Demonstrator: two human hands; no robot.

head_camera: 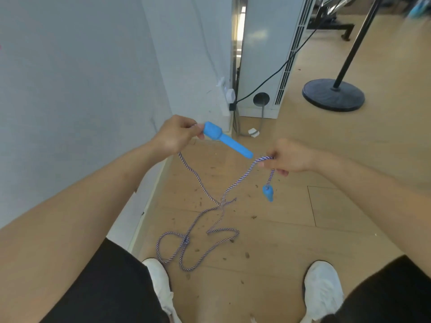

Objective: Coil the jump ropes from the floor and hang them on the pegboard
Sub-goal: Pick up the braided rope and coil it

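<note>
Status: barely started tbh | left hand (173, 134) pinches the fat end of the blue handle (227, 139) | rope (210, 220) mostly sprawls loose and knotted on the floor (303, 229), near side | right hand (289, 157) grips the rope's other end, second handle (268, 193) dangling just under | no coils yet, pegboard not in view

Both forearms reach forward, the left grip (176, 134) and right grip (289, 156) each curled tight, well apart.
</note>
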